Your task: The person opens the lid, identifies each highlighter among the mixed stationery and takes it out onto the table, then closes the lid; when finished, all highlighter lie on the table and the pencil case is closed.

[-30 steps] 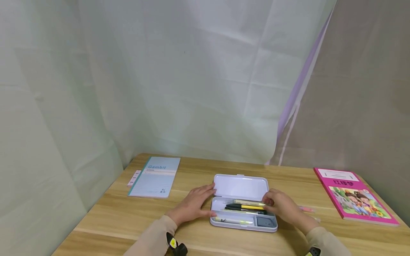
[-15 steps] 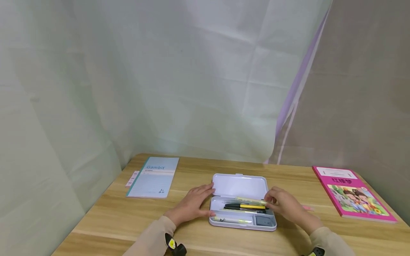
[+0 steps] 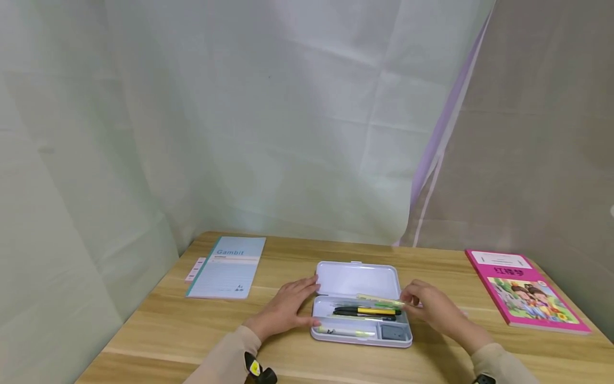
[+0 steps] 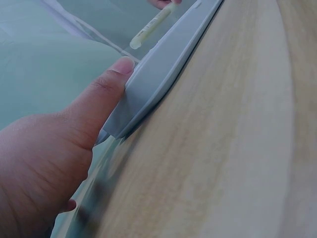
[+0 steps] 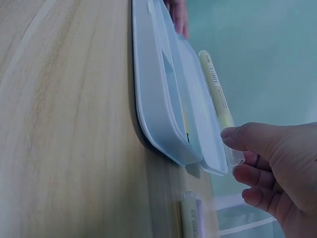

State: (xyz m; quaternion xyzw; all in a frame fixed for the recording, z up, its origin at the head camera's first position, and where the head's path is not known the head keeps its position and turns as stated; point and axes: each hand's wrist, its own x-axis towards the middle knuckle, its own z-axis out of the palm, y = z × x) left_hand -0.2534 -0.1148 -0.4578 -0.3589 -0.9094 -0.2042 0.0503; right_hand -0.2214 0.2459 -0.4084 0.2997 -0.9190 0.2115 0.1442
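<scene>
A white pencil case [image 3: 320, 338] lies open on the table, its lid [image 3: 357, 280] laid back. Pens with black and yellow barrels [image 3: 366, 311] fill its rear compartment. A pale yellow pen [image 3: 347, 332] sits in the front one, beside a dark grey block [image 3: 393, 333]. My right hand [image 3: 431, 308] pinches a pale yellow highlighter [image 5: 216, 87] near one end; it is raised above the case, pointing left. My left hand [image 3: 283, 308] rests along the case's left side, with its straight thumb [image 4: 101, 94] on the rim.
A light blue notebook [image 3: 227, 269] lies at the left over a pink-white strip [image 3: 195, 270]. At the right is a pink picture-covered book [image 3: 527, 293]. Another highlighter [image 5: 189, 215] lies on the table right of the case. Pale cloth [image 3: 288, 133] hangs behind the table.
The highlighter has risen out of the rear compartment in my right hand, which has shifted slightly right. My left hand stays at the case. The head view has shifted a little.
</scene>
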